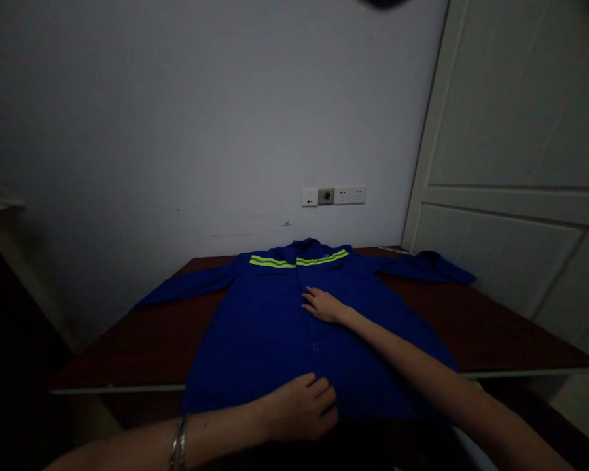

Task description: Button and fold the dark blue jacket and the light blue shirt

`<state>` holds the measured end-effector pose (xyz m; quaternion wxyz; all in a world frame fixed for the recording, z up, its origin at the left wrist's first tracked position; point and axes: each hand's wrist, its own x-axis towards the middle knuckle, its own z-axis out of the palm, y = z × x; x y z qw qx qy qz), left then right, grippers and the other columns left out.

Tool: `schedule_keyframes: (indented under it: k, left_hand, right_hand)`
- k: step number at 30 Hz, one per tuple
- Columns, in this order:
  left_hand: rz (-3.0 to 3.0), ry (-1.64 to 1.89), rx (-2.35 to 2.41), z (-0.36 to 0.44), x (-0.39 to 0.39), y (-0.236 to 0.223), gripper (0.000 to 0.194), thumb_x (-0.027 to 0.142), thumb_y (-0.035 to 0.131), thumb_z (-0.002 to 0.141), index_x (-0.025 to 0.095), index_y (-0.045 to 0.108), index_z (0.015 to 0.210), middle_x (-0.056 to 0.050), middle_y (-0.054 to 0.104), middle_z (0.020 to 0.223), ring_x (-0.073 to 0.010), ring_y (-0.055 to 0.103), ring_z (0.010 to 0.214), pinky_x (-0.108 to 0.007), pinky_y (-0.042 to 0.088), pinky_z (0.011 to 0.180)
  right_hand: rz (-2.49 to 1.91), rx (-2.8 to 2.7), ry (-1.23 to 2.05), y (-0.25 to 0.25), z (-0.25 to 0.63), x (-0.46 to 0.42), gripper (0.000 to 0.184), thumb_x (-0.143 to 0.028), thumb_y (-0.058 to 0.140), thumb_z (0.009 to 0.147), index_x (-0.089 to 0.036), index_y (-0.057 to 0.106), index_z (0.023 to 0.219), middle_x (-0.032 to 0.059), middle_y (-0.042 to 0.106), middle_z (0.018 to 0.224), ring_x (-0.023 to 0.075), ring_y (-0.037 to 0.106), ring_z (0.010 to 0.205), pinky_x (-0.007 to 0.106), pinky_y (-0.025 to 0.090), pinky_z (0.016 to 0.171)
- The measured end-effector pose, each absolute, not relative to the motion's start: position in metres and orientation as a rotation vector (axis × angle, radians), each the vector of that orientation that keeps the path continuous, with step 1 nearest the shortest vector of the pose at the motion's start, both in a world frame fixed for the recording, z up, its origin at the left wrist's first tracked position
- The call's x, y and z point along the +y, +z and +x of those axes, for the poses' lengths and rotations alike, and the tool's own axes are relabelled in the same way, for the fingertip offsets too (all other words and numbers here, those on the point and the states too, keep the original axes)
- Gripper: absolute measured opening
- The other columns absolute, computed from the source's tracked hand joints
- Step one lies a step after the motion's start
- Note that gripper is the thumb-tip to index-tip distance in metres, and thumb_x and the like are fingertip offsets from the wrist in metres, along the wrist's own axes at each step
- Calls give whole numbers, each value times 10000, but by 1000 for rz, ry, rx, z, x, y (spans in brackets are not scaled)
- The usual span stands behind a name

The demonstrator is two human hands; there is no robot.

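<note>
A blue long-sleeved work shirt (265,327) lies spread face up, collar toward the wall, with yellow-green reflective strips across its chest. Its lower part hangs past the near table edge. My right hand (324,305) rests flat on the middle of the front beside the button line, fingers spread. Lower down, my left hand (304,407), with bracelets on its wrist, has its fingers curled at the bottom hem by the button placket. Its fingertips and any cloth within them are partly hidden. Both sleeves stretch outward, the right-side one bunched near its cuff.
The dark red-brown table (152,347) stands against a pale wall (216,118). Wall sockets (349,195) sit above its back edge. A white panelled door (510,157) is close on the right. Dark furniture (10,314) stands at the far left.
</note>
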<state>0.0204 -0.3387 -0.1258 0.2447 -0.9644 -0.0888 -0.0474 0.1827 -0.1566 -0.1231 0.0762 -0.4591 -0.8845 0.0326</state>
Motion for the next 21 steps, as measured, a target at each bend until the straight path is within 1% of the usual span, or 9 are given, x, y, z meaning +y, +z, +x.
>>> schedule_keyframes:
  k: [2,4,8,14,18,21]
  left_hand:
    - [-2638,-156,-220,20,-335,-128,105,187,467,855,165,568,872,-75,546,847,-165,497,748,-285,370,631]
    - [-2655,-174,-188,20,-333,-129,128,184,448,862,154,563,815,-59,520,792,-159,484,713,-280,356,596]
    - [-2692,-186,-158,19,-335,-131,147,185,451,859,144,554,763,-43,493,744,-150,469,686,-279,348,581]
    - [-2776,-220,-214,20,-339,-136,140,229,457,871,148,563,829,-45,521,775,-146,479,704,-280,350,582]
    - [-2830,-261,-263,20,-336,-142,180,276,446,887,148,566,846,-43,543,797,-149,491,726,-281,345,567]
    - [-2961,-258,-253,17,-330,-139,184,341,478,875,190,580,895,-25,581,882,-143,517,804,-284,370,636]
  right_hand:
    - [-1433,-2626,160,-130,181,-148,610,-531,275,885,-144,367,1349,155,263,1438,278,255,1309,412,237,1035]
    - [-1468,-2605,219,-134,181,-141,649,-561,249,879,-143,328,1370,156,230,1451,278,229,1319,426,212,1044]
    - [-1512,-2581,312,-137,183,-132,696,-602,209,866,-149,283,1390,148,207,1460,273,208,1327,449,190,1049]
    - [-1549,-2567,316,-142,181,-127,679,-590,178,870,-172,255,1399,120,210,1464,257,179,1337,504,145,1048]
    - [-1535,-2545,276,-146,182,-128,657,-575,163,877,-187,260,1398,104,218,1464,247,183,1337,495,128,1053]
    - [-1530,-2537,255,-147,181,-129,641,-562,165,883,-188,275,1392,103,231,1460,239,194,1335,484,137,1051]
